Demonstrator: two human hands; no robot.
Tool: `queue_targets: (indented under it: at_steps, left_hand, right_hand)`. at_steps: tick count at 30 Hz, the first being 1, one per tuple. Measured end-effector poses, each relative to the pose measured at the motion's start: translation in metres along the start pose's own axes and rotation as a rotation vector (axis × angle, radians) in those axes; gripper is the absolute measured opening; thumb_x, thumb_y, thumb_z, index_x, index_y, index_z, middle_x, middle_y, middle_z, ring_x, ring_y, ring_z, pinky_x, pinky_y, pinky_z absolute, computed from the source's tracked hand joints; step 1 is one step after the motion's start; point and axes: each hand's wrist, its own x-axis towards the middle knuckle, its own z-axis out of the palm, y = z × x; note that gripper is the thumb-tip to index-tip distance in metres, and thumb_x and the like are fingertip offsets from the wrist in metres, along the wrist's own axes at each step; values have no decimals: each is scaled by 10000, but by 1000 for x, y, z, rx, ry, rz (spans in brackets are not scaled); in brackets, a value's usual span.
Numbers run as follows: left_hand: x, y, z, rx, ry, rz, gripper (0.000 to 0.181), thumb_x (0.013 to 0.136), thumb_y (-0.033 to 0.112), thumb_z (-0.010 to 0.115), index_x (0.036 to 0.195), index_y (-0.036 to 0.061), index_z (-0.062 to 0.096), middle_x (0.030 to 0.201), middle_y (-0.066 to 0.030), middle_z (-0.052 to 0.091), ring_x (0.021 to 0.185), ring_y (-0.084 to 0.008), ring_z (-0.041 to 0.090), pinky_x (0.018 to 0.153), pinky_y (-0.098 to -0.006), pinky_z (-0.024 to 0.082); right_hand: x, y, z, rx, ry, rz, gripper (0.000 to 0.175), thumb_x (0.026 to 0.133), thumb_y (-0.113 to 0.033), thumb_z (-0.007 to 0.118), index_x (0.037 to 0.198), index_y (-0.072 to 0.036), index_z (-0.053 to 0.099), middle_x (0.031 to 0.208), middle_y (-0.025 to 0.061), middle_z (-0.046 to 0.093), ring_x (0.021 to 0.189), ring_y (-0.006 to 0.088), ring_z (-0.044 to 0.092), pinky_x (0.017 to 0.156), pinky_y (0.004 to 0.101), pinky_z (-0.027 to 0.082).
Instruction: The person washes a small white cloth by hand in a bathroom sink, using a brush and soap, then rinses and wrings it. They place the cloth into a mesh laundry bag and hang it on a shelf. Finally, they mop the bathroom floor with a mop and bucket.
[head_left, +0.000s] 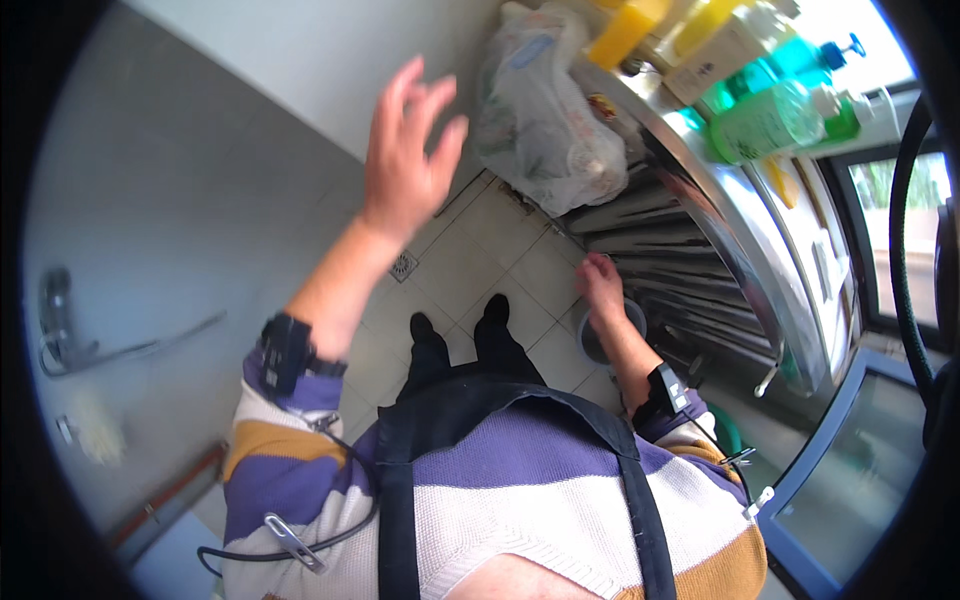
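My left hand (409, 154) is raised in front of me with its fingers spread and slightly blurred. Nothing is in it, and the wall lies behind its fingertips. Lower down on the other side, my right hand (601, 283) hangs above a grey bucket (637, 319) that stands on the floor. Its fingers are curled, and their inner side is hidden from me. A translucent plastic bag (551, 127), filled with things I cannot make out, lies to the right of my left hand, against the end of the metal counter (709, 202).
Several bottles, among them a green one (772, 124), crowd the counter by the window (900, 232). A floor drain (403, 265) is set in the tiles (480, 240). An open blue-framed pane (847, 465) juts in at the lower right. A shower handset (56, 307) hangs at the left.
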Motion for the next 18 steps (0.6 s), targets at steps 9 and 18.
queue_targets:
  at_steps: [9,18]
  left_hand:
    - [-364,77,-225,127,-892,-1328,855,795,647,616,1506,247,359,1604,-220,57,1458,-406,153,1164,-517,182]
    - [-475,32,-316,126,-494,-1419,689,819,610,605,1410,269,503,1564,-213,232,1421,-405,254,1128,-618,177]
  right_hand:
    - [-99,85,37,-271,-507,212,457,968,-197,585,1365,-31,435,1240,124,536,959,236,641,772,376,554]
    - [-119,39,194,-581,-601,32,371,981,-221,567,1270,6,516,1125,92,589,931,237,661,729,355,563]
